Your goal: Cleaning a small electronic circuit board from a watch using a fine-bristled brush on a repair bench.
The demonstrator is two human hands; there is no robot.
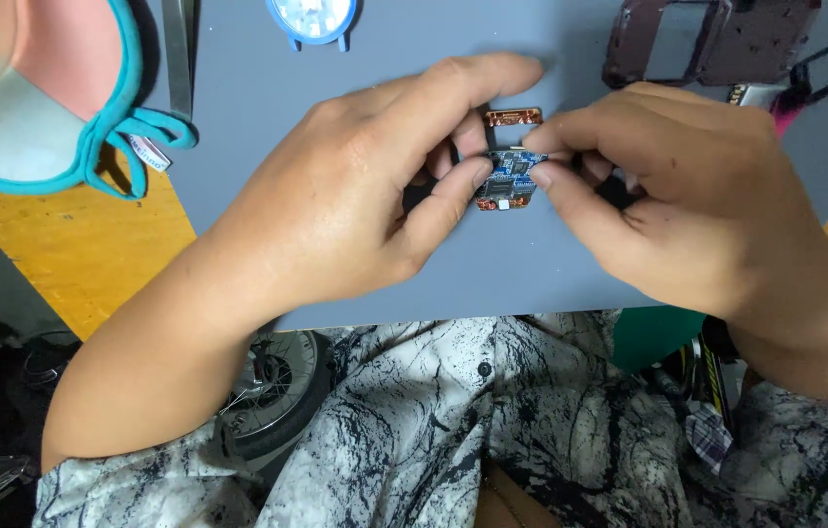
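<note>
1. Grey matting (355,264) covers the tabletop; bare yellow board shows at its left edge and at the far right edge. The person's patterned shirt fills the near side below the mat's near edge.

2. Item in hand: a small blue circuit board (510,176) with copper-coloured tabs at its far and near ends. It sits at the middle of the mat, held between both hands, and whether it rests on the mat or is lifted just clear cannot be told.

3. Left hand (375,186): grip closed on the board's left edge, thumb and forefinger pinching it, other fingers curled behind.

4. Right hand (688,186): grip closed on the board's right edge, fingertips pressed to the side. What the curled fingers hide beneath cannot be told.

5. Handling judgement: the board looks very light, thin and stiff, and fragile at the copper tabs, which appear to be flexible connectors liable to crease or tear. Surface components look easily damaged by pressure. Best held by the bare side edges, as now, keeping fingers off the face and tabs.

6. Surroundings: a dark plastic housing (707,39) with open frames lies at the far right corner; a small blue round-framed part (312,18) sits at the far edge; metal tweezers (179,54) lie far left; a pink and teal cloth item (42,88) occupies the far left corner.
</note>
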